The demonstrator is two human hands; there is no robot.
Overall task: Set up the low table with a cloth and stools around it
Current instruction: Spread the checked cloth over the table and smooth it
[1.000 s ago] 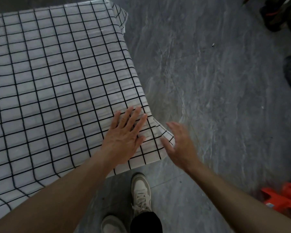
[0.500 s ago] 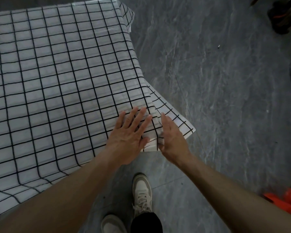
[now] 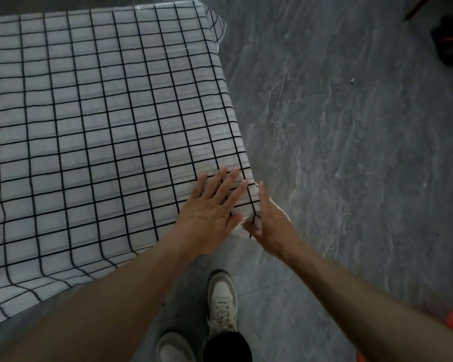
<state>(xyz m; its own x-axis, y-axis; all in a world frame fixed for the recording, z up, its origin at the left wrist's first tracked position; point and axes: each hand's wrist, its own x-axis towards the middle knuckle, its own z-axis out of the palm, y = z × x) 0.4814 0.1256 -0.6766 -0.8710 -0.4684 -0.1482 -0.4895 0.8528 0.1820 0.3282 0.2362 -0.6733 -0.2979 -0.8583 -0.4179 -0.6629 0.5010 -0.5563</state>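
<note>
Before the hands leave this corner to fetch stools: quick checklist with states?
1. Cloth covers the table top: ok in view; the left side is cut off.
2. Left hand lies flat on the near right corner, pinning the cloth: ok.
3. Right hand against the hanging flap at that corner: ok; whether the fold is finished, cannot tell.
4. Far right corner draped over the edge: ok.
5. Near edge smooth: not ok, the grid lines ripple at lower left.
6. Stools around the table: not ok, none in place.
</note>
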